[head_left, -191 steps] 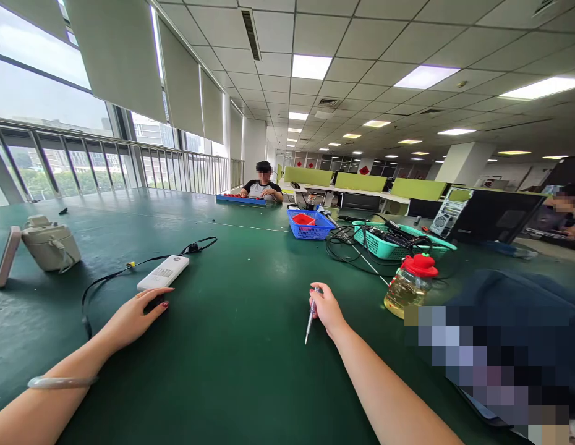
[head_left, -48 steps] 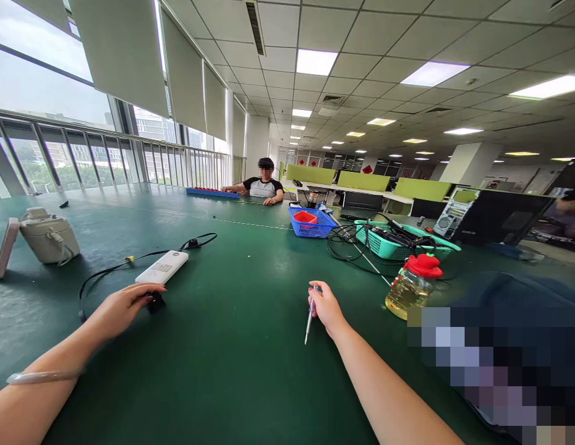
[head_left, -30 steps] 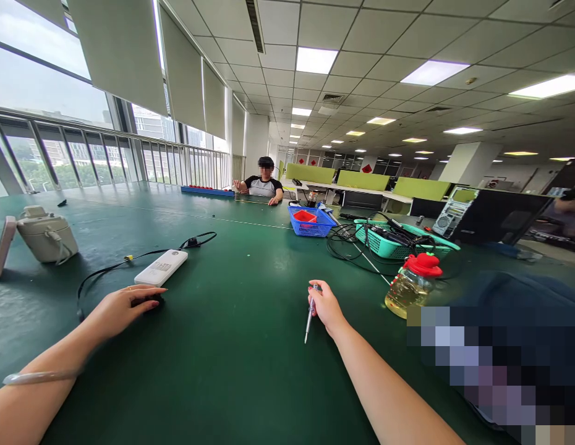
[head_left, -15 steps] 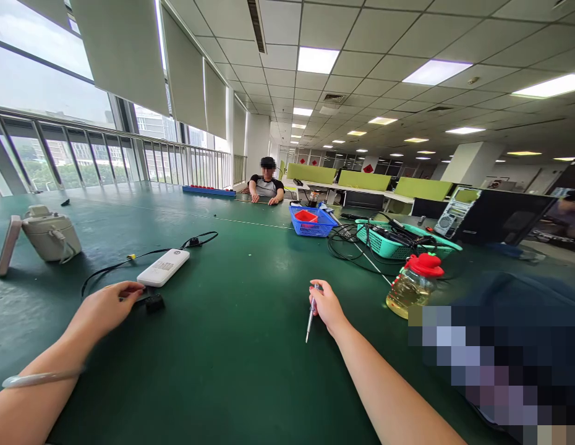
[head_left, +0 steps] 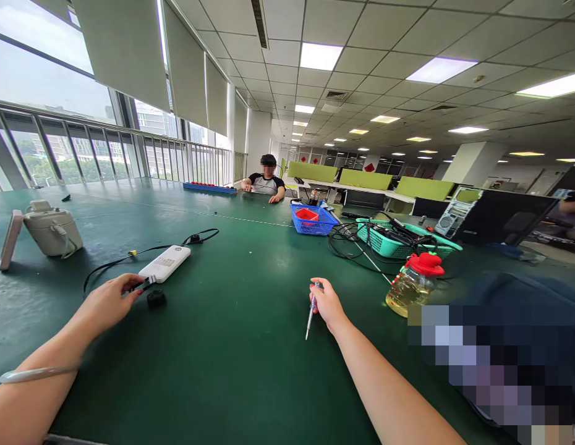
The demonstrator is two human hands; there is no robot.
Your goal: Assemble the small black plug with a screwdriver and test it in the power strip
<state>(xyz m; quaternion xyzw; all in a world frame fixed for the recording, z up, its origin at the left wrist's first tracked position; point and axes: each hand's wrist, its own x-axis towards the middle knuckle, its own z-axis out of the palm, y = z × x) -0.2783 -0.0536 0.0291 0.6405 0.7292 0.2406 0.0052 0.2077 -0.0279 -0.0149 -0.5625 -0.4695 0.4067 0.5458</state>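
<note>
My left hand (head_left: 104,304) pinches a dark cable plug (head_left: 149,282) between thumb and fingers. The plug is at the near end of a white power bank (head_left: 166,264); I cannot tell whether it is inserted. A small black block (head_left: 156,299) lies just right of my left fingertips. The black cable (head_left: 112,267) runs behind the power bank, with a yellow piece on it. My right hand (head_left: 328,304) is closed around a slim screwdriver (head_left: 310,320), its tip pointing down toward the green table (head_left: 241,364).
At the right stand a red-lidded jar (head_left: 412,287) of yellowish liquid, a teal basket (head_left: 384,242) with tangled black cables, and a blue basket (head_left: 313,227). On the left are a beige bottle (head_left: 53,232) and a pink upright object (head_left: 10,241). A person (head_left: 265,180) sits across the table.
My left hand has shifted slightly and the plug now shows at the power bank's end, apart from the black block. My right hand stays nearly still. The person's hand across the table has moved left.
</note>
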